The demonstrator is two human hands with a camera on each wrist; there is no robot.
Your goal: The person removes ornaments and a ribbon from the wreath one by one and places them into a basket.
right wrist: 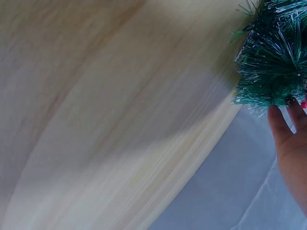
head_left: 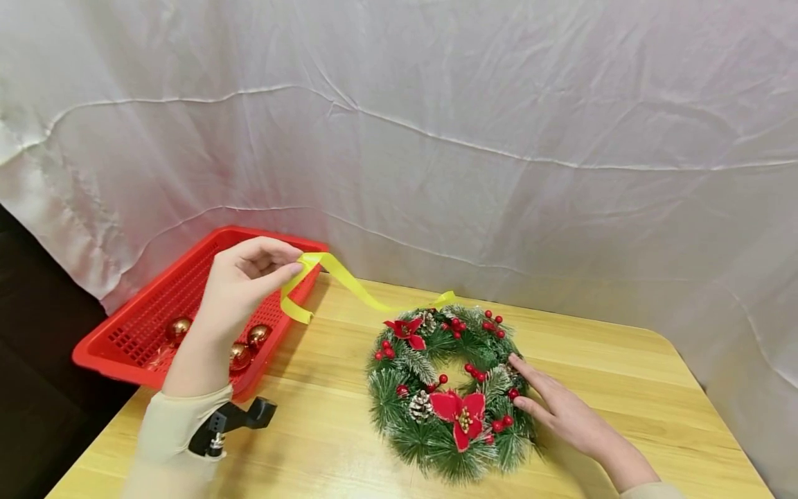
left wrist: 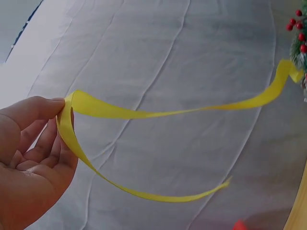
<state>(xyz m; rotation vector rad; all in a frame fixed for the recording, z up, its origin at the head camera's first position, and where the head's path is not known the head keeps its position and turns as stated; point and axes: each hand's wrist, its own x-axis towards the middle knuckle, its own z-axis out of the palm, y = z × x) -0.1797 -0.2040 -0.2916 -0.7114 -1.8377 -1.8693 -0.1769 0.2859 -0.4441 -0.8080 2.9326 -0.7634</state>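
My left hand (head_left: 231, 291) pinches a yellow ribbon (head_left: 352, 284) between thumb and fingertips, raised over the right side of the red basket. In the left wrist view a short tail of the ribbon (left wrist: 144, 194) curves down from the fingers, while the longer stretch runs across to the wreath's far edge. The green Christmas wreath (head_left: 416, 440) lies on the table with red flowers, berries and pine cones on it. Against its right side rests my right hand (head_left: 570, 409), fingers extended. In the right wrist view, fingertips of this hand (right wrist: 292, 148) meet the frosted needles.
The red plastic basket (head_left: 118, 371) stands at the left and holds several shiny gold balls (head_left: 258, 336). A pale cloth (head_left: 467, 138) hangs behind the wooden table (head_left: 630, 374). A black wrist mount (head_left: 231, 423) sits on the left sleeve.
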